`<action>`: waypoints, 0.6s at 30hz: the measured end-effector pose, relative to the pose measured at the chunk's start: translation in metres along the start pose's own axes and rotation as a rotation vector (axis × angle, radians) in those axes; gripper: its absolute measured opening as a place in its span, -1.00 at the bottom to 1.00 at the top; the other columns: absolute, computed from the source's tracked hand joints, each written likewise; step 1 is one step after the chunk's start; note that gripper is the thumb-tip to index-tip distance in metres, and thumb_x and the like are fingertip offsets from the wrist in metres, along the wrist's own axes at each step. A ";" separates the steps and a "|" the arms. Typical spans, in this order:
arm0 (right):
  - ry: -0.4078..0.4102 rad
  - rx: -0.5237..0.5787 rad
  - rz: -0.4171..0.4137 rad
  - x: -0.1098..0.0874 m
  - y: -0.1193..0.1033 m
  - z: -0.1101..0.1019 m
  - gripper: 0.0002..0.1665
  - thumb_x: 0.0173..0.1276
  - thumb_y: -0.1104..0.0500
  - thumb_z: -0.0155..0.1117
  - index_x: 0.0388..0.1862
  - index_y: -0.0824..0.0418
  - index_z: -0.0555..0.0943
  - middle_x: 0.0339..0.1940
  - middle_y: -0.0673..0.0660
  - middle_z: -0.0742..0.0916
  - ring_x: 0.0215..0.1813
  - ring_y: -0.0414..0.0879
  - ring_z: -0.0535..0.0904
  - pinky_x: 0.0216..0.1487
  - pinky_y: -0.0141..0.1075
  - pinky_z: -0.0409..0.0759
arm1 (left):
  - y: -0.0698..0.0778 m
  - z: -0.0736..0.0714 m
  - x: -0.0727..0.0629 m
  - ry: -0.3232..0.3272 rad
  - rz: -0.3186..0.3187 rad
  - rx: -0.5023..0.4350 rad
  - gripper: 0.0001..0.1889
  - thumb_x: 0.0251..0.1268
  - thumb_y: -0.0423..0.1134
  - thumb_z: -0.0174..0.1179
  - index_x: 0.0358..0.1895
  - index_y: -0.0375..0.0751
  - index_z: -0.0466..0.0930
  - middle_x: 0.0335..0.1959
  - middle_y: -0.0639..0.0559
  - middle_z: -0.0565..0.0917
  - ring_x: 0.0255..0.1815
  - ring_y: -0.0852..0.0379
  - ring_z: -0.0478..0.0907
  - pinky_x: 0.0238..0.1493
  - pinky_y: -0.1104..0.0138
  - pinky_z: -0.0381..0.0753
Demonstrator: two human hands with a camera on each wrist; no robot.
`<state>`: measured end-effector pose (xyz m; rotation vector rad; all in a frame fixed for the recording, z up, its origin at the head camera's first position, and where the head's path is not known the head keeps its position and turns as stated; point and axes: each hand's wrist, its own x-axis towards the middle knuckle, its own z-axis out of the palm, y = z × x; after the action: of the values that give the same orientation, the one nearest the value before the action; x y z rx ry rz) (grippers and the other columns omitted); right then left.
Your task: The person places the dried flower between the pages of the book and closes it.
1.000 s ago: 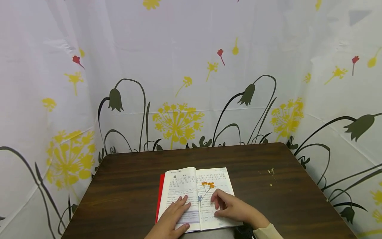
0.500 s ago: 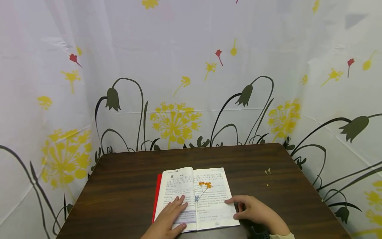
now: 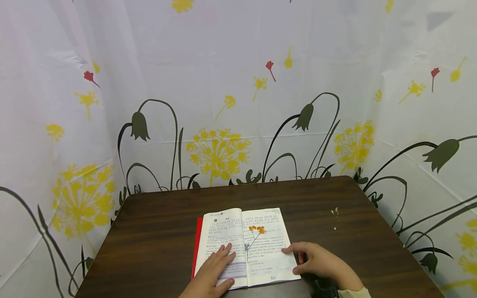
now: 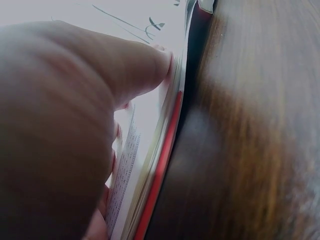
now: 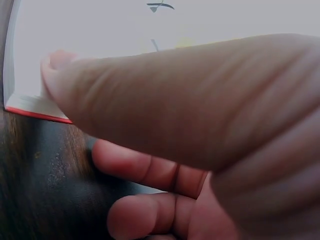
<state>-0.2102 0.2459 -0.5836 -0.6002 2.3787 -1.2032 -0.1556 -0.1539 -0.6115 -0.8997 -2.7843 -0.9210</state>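
An open book (image 3: 266, 265) with printed pages and a red cover lies on the dark table. Across its right page, near the fold, is a pressed flower (image 3: 256, 230) with orange blooms and a thin stem. My left hand (image 3: 214, 271) rests on the left page, fingers spread, the thumb (image 4: 145, 65) close to the book's bottom edge. At the right page's outer edge, my right hand (image 3: 316, 260) has its index finger on the paper and its thumb (image 5: 125, 100) at the lower corner, holding the edge. Its other fingers curl beside the book.
Small dried plant bits (image 3: 335, 212) lie on the table (image 3: 156, 231) right of the book. Behind the table hangs a white cloth (image 3: 238, 62) printed with yellow, red and dark green flowers.
My right hand has moved right, from above the page beside the flower to the book's right edge. My left hand stays on the left page, and the flower lies as before.
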 end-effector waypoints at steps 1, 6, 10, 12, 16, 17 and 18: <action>0.002 -0.002 0.003 0.000 0.000 0.000 -0.37 0.22 0.23 0.71 0.29 -0.01 0.78 -0.39 0.00 0.64 -0.40 -0.26 0.50 -0.41 -0.42 0.47 | 0.001 0.000 0.000 -0.003 -0.004 0.004 -0.29 0.48 0.08 0.39 0.62 0.01 0.45 0.72 -0.06 0.39 0.70 -0.26 0.34 0.63 -0.01 0.28; 0.010 -0.004 0.007 0.000 0.000 0.002 -0.39 0.21 0.22 0.71 0.27 0.00 0.78 -0.41 -0.02 0.63 -0.42 -0.27 0.49 -0.42 -0.42 0.47 | 0.001 0.000 0.000 -0.007 -0.013 -0.011 -0.29 0.48 0.07 0.39 0.61 0.00 0.46 0.71 -0.06 0.39 0.70 -0.26 0.33 0.77 0.28 0.11; 0.010 -0.002 0.012 0.000 0.001 0.003 -0.39 0.20 0.22 0.72 0.26 0.00 0.79 -0.42 -0.03 0.63 -0.42 -0.27 0.49 -0.43 -0.42 0.46 | -0.003 0.003 -0.001 -0.023 -0.018 -0.055 -0.28 0.48 0.07 0.38 0.62 -0.03 0.45 0.72 -0.10 0.38 0.71 -0.30 0.30 0.60 0.77 -0.42; 0.012 -0.005 0.010 0.000 0.002 0.003 -0.39 0.21 0.21 0.72 0.26 0.00 0.79 -0.43 -0.03 0.63 -0.42 -0.27 0.50 -0.43 -0.42 0.46 | -0.004 0.005 -0.001 -0.023 -0.011 -0.057 -0.28 0.47 0.06 0.38 0.61 -0.05 0.45 0.72 -0.12 0.37 0.70 -0.31 0.30 0.57 0.80 -0.47; 0.042 -0.033 -0.010 0.002 0.003 0.005 -0.44 0.21 0.18 0.72 0.21 -0.02 0.80 -0.46 -0.07 0.61 -0.44 -0.30 0.48 -0.44 -0.43 0.45 | -0.007 0.006 -0.001 0.009 0.019 -0.034 -0.28 0.47 0.08 0.39 0.60 -0.05 0.46 0.70 -0.13 0.40 0.68 -0.31 0.34 0.58 0.79 -0.45; 0.061 -0.052 -0.020 0.004 0.003 0.006 -0.47 0.21 0.16 0.72 0.18 -0.04 0.81 -0.48 -0.09 0.60 -0.45 -0.32 0.46 -0.45 -0.43 0.43 | -0.008 0.007 0.000 0.016 0.024 -0.031 -0.28 0.46 0.07 0.39 0.60 -0.05 0.47 0.70 -0.13 0.41 0.68 -0.30 0.35 0.59 0.79 -0.44; 0.085 -0.073 -0.031 0.006 0.004 0.008 -0.51 0.21 0.13 0.72 0.14 -0.06 0.81 -0.50 -0.11 0.58 -0.47 -0.33 0.44 -0.46 -0.44 0.42 | -0.008 0.007 0.000 0.024 0.032 -0.026 -0.28 0.46 0.07 0.40 0.60 -0.06 0.47 0.69 -0.14 0.41 0.67 -0.31 0.35 0.59 0.79 -0.44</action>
<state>-0.2117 0.2396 -0.5916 -0.6225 2.5019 -1.1808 -0.1592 -0.1557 -0.6213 -0.9280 -2.7358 -0.9590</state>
